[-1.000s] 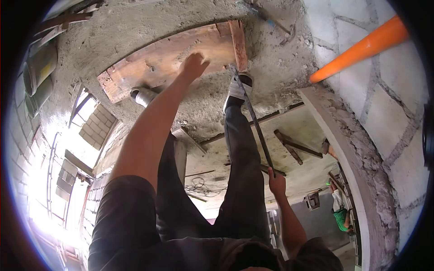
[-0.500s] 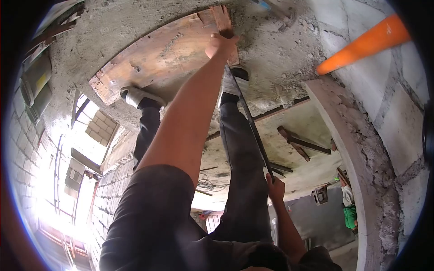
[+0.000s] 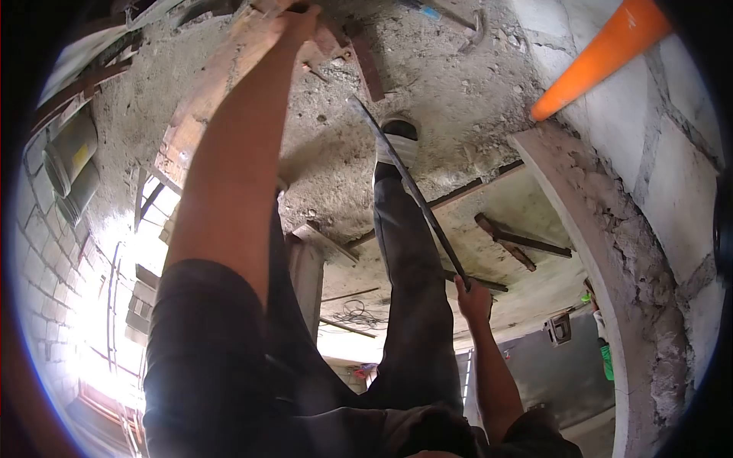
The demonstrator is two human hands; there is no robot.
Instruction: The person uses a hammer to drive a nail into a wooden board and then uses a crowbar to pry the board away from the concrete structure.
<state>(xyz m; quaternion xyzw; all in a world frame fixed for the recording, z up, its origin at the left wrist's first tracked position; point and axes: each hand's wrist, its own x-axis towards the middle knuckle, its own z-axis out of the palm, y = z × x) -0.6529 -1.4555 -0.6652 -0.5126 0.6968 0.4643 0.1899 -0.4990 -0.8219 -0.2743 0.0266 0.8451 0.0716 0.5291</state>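
At the top of the view, my left hand (image 3: 296, 21) is closed on the edge of a worn wooden board (image 3: 200, 99), which stands tilted up at the left, partly hidden by my forearm. My right hand (image 3: 474, 299), low on the right, is wrapped round one end of a long dark metal pry bar (image 3: 416, 195). The bar slants up past my right leg, and its flattened tip is over the rough floor, apart from the board. A reddish wooden strip (image 3: 366, 65) lies on the floor just beyond the tip.
A hammer (image 3: 475, 32) lies on the floor ahead. An orange cone-like object (image 3: 599, 61) leans in at the upper right, by a rough concrete edge (image 3: 580, 198). Stacked buckets (image 3: 72, 156) are at the left. Crossed wood pieces (image 3: 519, 243) lie behind my right foot.
My left hand has moved up and left, lifting and tilting the board away from my feet. The pry bar's tip is now uncovered, and the reddish strip lies apart from the board.
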